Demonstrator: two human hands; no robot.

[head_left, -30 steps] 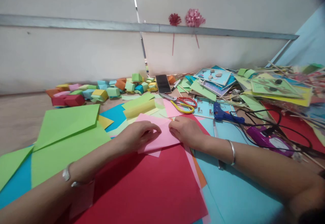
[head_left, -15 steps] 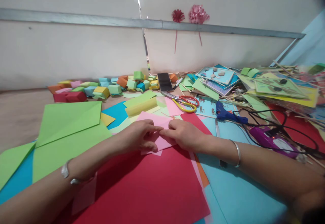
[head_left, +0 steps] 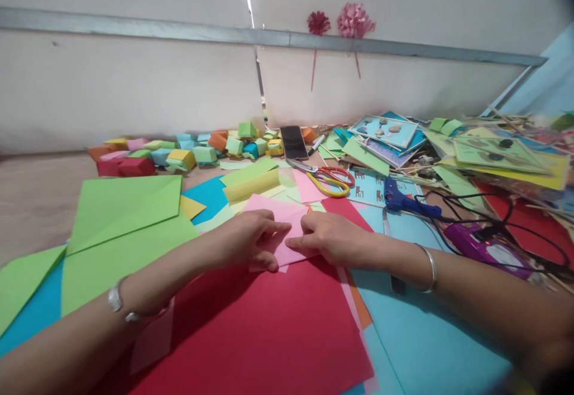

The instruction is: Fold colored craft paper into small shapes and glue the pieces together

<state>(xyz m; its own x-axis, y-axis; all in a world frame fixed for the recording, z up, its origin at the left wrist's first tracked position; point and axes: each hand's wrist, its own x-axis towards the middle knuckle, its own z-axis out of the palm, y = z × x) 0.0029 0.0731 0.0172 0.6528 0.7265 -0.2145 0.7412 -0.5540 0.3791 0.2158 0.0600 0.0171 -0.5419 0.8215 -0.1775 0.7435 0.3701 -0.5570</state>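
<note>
Pink paper [head_left: 291, 254] lies at the upper edge of a large red sheet [head_left: 278, 329], under both hands. My left hand [head_left: 255, 239] rests on its left part, thumb and index finger apart, with nothing between them. From the right, my right hand [head_left: 329, 238] presses on the paper with its fingers curled; their undersides are hidden. A small gap separates the two hands. Another small pink piece [head_left: 152, 341] lies beneath my left wrist. Scissors with red and yellow handles [head_left: 332, 181] lie just beyond my right hand.
Folded paper blocks [head_left: 179, 159] and a phone [head_left: 293, 143] are near the wall. At the right are a blue glue gun [head_left: 408, 201], a purple device with black cables [head_left: 487, 248], and a knife [head_left: 397, 284] partly under my right forearm. Green sheets [head_left: 130, 210] lie left.
My hands have moved slightly apart; their index fingertips nearly met before and now show a gap over the pink paper. The whole view has shifted a little.
</note>
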